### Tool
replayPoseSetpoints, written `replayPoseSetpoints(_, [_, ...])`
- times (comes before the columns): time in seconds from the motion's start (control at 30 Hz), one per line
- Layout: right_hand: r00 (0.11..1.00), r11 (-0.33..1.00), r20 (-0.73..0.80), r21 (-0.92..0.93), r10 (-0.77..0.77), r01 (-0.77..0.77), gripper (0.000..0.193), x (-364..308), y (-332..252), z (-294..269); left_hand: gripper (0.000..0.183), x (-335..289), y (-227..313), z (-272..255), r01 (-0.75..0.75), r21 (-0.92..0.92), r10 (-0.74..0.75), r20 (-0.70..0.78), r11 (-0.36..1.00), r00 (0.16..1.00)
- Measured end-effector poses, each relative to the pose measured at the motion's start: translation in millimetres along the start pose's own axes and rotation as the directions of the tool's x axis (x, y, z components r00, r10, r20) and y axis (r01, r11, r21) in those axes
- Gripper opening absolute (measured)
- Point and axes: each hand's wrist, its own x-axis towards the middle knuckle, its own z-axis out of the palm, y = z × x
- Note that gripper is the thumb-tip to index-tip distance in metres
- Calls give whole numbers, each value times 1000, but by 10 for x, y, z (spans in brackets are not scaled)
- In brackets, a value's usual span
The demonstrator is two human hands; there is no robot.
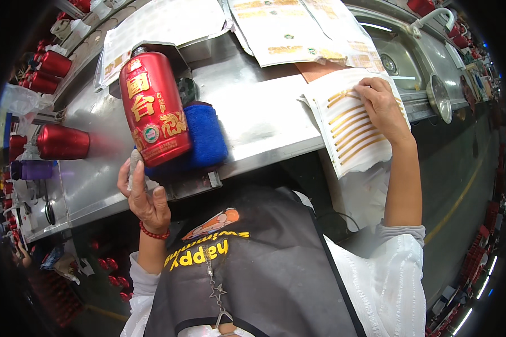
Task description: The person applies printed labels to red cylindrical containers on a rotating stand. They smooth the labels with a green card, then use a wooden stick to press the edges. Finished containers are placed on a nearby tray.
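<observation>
A red bottle (153, 106) with gold lettering and a dark neck lies tilted on a blue cloth pad (206, 135), its base toward me. My left hand (146, 199) is at the base, fingers curled around a small greyish-white cloth (135, 170) and close against the bottle. At the right, my right hand (383, 106) pinches at the upper part of a white decal sheet (348, 126) printed with rows of gold strips. Its fingertips hide whether a strip is lifted. The sheet lies on a stack that overhangs the bench edge.
More printed decal sheets (275, 33) cover the back of the metal bench (264, 112). A sink (393, 59) with a pale faucet (433, 21) and a metal strainer or ladle (439, 98) is at the right. Several red bottles (63, 142) stand along the left.
</observation>
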Motion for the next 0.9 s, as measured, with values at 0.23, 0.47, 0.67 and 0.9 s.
replayPoseSetpoints(0.23, [998, 998, 21, 45, -53, 52, 36, 23, -59, 109, 49, -6, 19, 9, 19, -15, -19, 3, 1000, 1000])
replayPoseSetpoints(0.47, [993, 988, 84, 137, -79, 68, 36, 152, 60, 94, 51, -5, 54, -22, 13, -1, -12, 73, 1000, 997])
replayPoseSetpoints(0.67, [960, 993, 266, 98, -88, 64, 41, 506, 214, 120, 50, -15, 36, 25, 36, -25, -36, -16, 999, 999])
replayPoseSetpoints(0.9, [828, 998, 559, 13, 48, -66, 25, 941, 153, -21, 50, -43, 28, 23, 50, -32, -51, -14, 998, 999])
